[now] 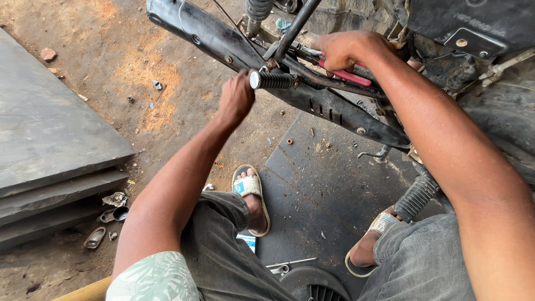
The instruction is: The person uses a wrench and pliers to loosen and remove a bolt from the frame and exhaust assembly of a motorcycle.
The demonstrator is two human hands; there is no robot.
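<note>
- The left hand is curled into a closed fist just beside the capped end of a ribbed black footpeg; whatever it grips is hidden under the fingers.
- The right hand is wrapped tight around a red-handled tool, pressing it against the black frame tubes.
- The footpeg juts out from the frame just above the long black exhaust pipe, which runs diagonally across the top of the view.
- A second ribbed footpeg hangs lower, near the right knee.
- Both sandalled feet rest on a dark slab; stacked grey slabs lie well apart to the left on sandy ground.
</note>
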